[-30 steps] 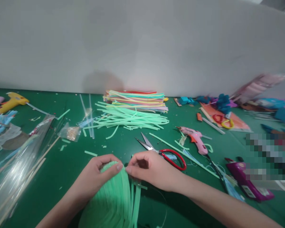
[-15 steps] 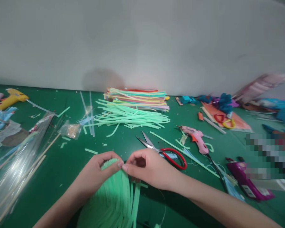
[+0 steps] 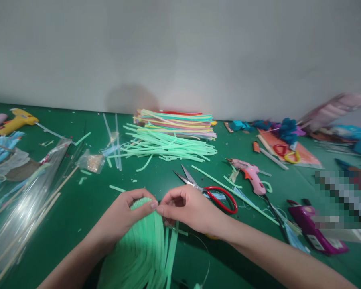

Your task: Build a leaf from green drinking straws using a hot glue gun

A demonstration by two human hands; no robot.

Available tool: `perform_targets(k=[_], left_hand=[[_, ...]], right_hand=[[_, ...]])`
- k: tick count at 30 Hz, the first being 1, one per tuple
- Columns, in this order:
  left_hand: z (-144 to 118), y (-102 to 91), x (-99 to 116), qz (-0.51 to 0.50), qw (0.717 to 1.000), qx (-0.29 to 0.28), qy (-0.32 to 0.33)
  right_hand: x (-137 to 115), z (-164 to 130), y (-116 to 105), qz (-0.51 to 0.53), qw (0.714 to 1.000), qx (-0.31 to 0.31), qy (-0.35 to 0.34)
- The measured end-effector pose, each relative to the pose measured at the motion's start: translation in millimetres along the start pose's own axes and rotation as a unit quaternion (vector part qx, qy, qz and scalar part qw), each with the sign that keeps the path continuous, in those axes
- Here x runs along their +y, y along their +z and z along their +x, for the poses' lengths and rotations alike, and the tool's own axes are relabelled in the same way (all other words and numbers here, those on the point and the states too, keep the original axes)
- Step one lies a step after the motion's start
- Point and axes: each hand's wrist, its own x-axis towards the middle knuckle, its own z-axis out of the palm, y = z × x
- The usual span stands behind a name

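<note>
In the head view, my left hand is closed on the top edge of a thick fringe of mint-green pipe cleaners, which hang down side by side toward the bottom. My right hand pinches thumb and forefinger together at the right end of that edge, almost touching my left fingertips. What the pinch holds is too small to make out. A thin pale thread or wire curves below my right hand. Behind that hand lies a pair of scissors with red handles, blades apart.
Loose green pipe cleaners lie in front of a multicoloured stack. To the right are a pink glue gun and a purple tool. A yellow glue gun, clear plastic wrap and thin sticks are at left.
Both hands stay at the top edge of the green fringe, with my right hand slightly higher. The thin thread now bows out further right. The whole view has shifted slightly.
</note>
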Motion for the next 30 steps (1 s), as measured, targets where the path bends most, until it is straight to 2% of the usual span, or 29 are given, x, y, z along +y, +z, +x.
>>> perform_targets(k=[3,6,8,13,16,21,27,30], left_hand=[[-0.3,-3.5,-4.7,-0.071,0.996,-0.039,-0.029],[-1.5,-5.0,-8.5,-0.183,0.975,-0.095,-0.084],[-2.1,-3.5,-9.3,-0.216,0.965,-0.097,-0.112],[-2.5,3.4,-7.3,-0.211,0.966,-0.039,-0.141],[-2.9,3.8,-7.1,-0.188,0.971,-0.017,-0.147],[-3.3,2.0,-6.5,-0.185,0.969,-0.033,-0.16],[-1.4,1.3,-6.3,-0.251,0.953,-0.089,-0.145],[-1.7,-2.5,-7.5,-0.225,0.961,-0.084,-0.137]], right_hand=[[-0.2,1.6,-1.7,0.015,1.0,0.006,-0.004],[-0.4,2.4,-3.4,0.014,0.999,0.026,-0.014],[1.9,2.1,-4.3,-0.001,1.0,0.024,-0.018],[14.4,0.7,-5.7,-0.072,0.997,-0.039,-0.014],[20.0,1.5,-4.4,-0.059,0.996,-0.059,-0.017],[22.7,3.6,-2.2,-0.016,0.997,-0.078,-0.009],[26.9,4.9,-3.4,0.01,0.996,-0.09,-0.008],[28.7,5.7,-3.9,0.009,0.996,-0.089,-0.007]])
